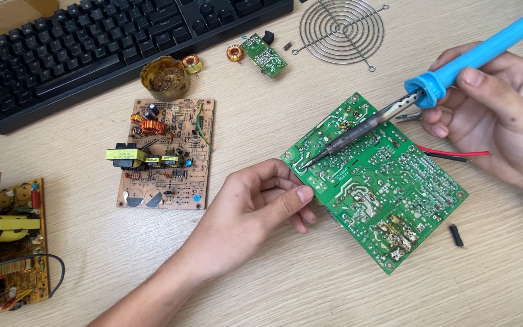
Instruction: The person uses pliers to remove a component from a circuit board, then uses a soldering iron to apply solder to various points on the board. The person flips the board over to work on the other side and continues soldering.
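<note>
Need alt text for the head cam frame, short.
A person's right hand holds a blue-handled soldering iron, tip on a green circuit board that the left hand grips by its edge. A brown circuit board, keyboard and wire fan guard lie on the wooden table.

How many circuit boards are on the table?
4: green board under the soldering iron, tan board at centre-left, small green board by the keyboard, orange board at left edge, partly cut off.
</note>
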